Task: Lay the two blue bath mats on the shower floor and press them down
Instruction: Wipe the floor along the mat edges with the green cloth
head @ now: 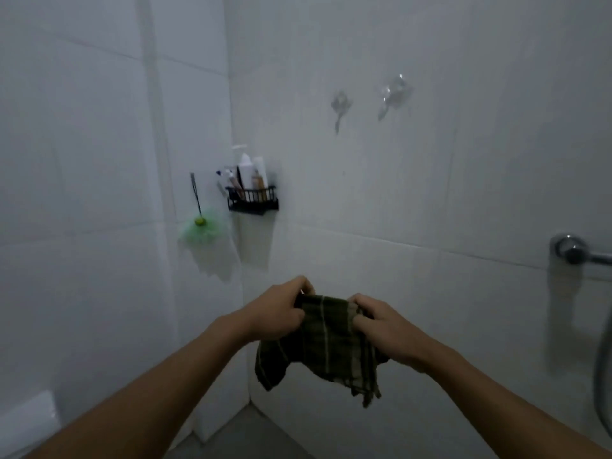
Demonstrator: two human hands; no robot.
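Observation:
My left hand [281,313] and my right hand [384,329] both grip the top edge of a dark green checked cloth [324,346], holding it up in front of the white tiled wall. The cloth hangs down crumpled between my hands. No blue bath mat is in view. Only a small grey strip of the shower floor [245,435] shows at the bottom.
A black wire caddy [253,198] with several bottles hangs in the wall corner. A green mesh sponge [202,228] hangs to its left. Two clear suction hooks [394,94] sit higher on the wall. A chrome fitting [571,250] and hose are at the right.

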